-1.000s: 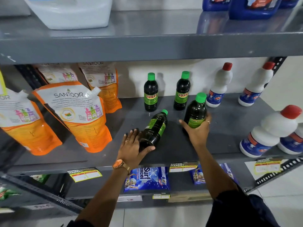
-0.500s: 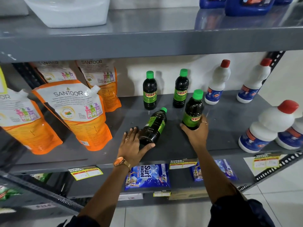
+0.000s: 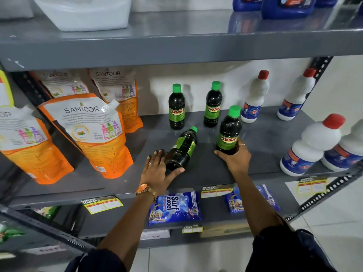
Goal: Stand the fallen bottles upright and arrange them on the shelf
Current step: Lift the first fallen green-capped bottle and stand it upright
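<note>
Dark bottles with green caps and green SUNNY labels stand on the grey middle shelf (image 3: 265, 138). Two upright bottles (image 3: 176, 107) (image 3: 213, 105) stand near the back wall. One fallen bottle (image 3: 183, 148) lies on its side, cap pointing back and right; my left hand (image 3: 157, 171) is wrapped around its base. My right hand (image 3: 234, 159) grips the bottom of a third upright bottle (image 3: 228, 130), which stands on the shelf in front of the back pair.
Orange SANTOOR refill pouches (image 3: 88, 132) lean at the left. White bottles with red caps (image 3: 312, 146) stand at the right and back right. Blue Surf Excel packets (image 3: 174, 208) lie on the shelf below. A white tub and blue jugs sit on the shelf above.
My right hand has turned its bottle so the SUNNY label faces front and set it upright. My left hand stays on the fallen bottle's base.
</note>
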The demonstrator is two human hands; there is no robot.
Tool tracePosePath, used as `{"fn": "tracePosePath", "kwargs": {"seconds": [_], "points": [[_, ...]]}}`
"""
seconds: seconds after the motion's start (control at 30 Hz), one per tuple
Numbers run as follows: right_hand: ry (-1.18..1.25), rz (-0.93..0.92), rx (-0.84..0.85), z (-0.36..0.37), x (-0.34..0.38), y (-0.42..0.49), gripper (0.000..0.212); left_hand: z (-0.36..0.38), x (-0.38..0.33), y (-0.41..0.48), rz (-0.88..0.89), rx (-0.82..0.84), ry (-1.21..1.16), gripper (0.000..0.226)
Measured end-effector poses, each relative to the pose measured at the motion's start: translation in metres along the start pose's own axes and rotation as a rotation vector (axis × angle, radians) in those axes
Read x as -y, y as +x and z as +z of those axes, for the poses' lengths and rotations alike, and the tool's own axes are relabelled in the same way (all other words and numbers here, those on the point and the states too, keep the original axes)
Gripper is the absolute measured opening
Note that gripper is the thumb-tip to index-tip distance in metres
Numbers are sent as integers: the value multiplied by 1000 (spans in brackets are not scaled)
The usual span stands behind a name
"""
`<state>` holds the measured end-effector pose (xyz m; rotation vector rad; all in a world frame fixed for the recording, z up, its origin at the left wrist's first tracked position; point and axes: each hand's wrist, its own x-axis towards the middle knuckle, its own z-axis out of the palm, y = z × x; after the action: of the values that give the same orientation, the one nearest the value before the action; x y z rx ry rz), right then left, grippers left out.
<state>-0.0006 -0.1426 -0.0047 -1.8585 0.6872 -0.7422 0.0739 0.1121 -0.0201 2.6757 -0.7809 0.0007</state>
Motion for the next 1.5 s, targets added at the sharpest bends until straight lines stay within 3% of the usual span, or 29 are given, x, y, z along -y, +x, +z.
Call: {"fn": "tracePosePath", "kwargs": {"seconds": [0.27,1.0,1.1,1.17,1.27,1.37,1.43,1.5], "points": [[-17,-8,-157,-21,-18,-58,75,3,2,1,26,-32,13,104],[-83,-25,-144,-32,-29,-78,81,5,2,1,28,-37,0,103],[-34,22,-138,-30,-28,-83,101,3,1,0,30,-32,-20,105],[28,112,-219,-24,-24,-100,113,0,3,1,31,5,-74,105],[-3,52,-288,-5,-12,-147,86,-7,14,0,38,118,-214,97],[-80,-85,-34,22,13,-182,47,-18,37,-7,90,142,-237,87],[-79,-74,106,42,33,-175,51,-22,48,-14,94,99,-141,84],[-133,11,77,63,54,-145,66,-21,53,-19,94,47,-63,84]]}}
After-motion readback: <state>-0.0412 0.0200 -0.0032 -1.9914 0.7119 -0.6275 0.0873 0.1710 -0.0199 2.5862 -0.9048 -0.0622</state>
